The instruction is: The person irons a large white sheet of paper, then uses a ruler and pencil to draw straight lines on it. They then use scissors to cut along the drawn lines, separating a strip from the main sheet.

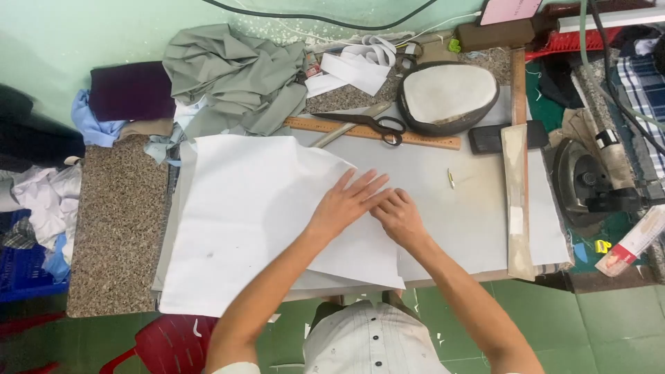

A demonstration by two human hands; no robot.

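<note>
Nearest the camera, the person's pale buttoned shirt (370,343) shows at the bottom edge, with a red plastic stool (166,346) to its left on the green floor. Both forearms reach up over the table edge onto a large white sheet of fabric (249,221), which lies across the grey worktop (478,215) and overhangs its near side.

The left hand (344,203) lies flat on the sheet, fingers spread wide and pressing down, gripping nothing. The right hand (397,216) rests just beside it, touching it at the fingertips, its fingers curled low against the fabric's angled edge (whether it pinches the cloth cannot be told).

A little beyond the hands lies a small pale pen-like object (451,179). Farther back, a wooden ruler (374,131) runs across the table with black-handled scissors (377,125) lying over it. Behind those sit a padded oval pressing cushion (447,95), a crumpled grey-green garment (235,79) and a folded dark purple cloth (131,90). To the right stands a dark iron (589,183), beside a long wooden strip (516,201).
</note>
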